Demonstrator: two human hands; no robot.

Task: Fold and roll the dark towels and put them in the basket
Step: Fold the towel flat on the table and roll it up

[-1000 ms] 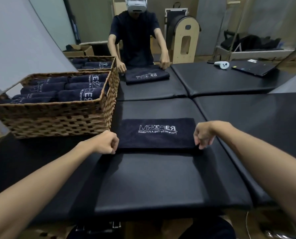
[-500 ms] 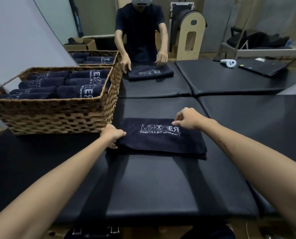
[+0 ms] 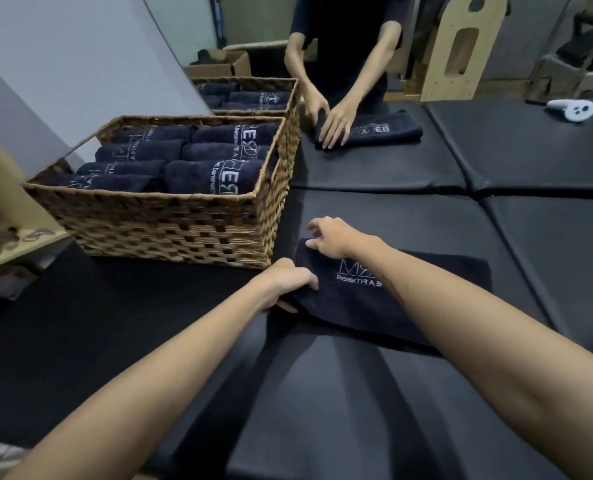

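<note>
A folded dark towel (image 3: 392,299) lies on the black padded desk (image 3: 322,410), just right of the near wicker basket (image 3: 170,230), its pale stitched lettering upside down to the camera and partly covered by the right forearm; only "FITNESS" can be made out. The left hand (image 3: 290,284) curls its grip over the towel's near-left corner, thumb tucked beneath the edge. The right hand (image 3: 329,237) reaches across the cloth to its far-left corner, fingers loosely bent, fingertips pressing on the fabric; whether they pinch it cannot be told. Rolled towels (image 3: 215,174) fill the basket in rows, showing fragments of large pale letters. At the far side of the desk, another person's hands (image 3: 329,119) press on a second towel (image 3: 374,131) beside a second basket (image 3: 253,95). A white controller (image 3: 570,110) lies far right.
</note>
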